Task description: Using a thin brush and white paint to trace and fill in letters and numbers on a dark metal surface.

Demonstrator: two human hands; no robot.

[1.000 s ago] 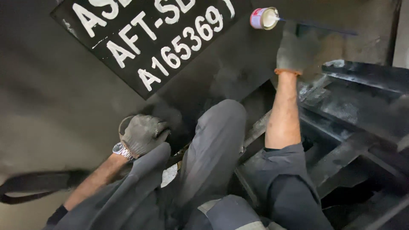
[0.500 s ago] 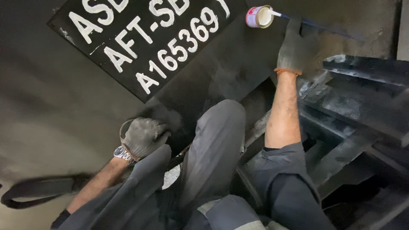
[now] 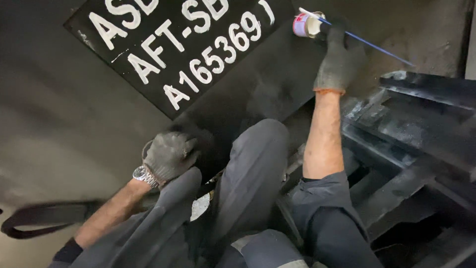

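Near, the gloved left hand [image 3: 168, 156] is curled loosely, clamped on nothing, resting by the bent knee [image 3: 258, 149] with a wristwatch [image 3: 144, 175] at its cuff. Far right, the gloved right hand [image 3: 339, 59] grips a spray can [image 3: 307, 24], its thin blue straw [image 3: 369, 44] pointing right, beside the black lettered plate [image 3: 178, 49].

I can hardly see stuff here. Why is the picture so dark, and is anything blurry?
Head view: dim light overall, with the dark metal frame lost in shadow; the white-painted sign stands out bright and sharp; the left hand and the strap look soft; the right hand holding the spray can is fairly clear.
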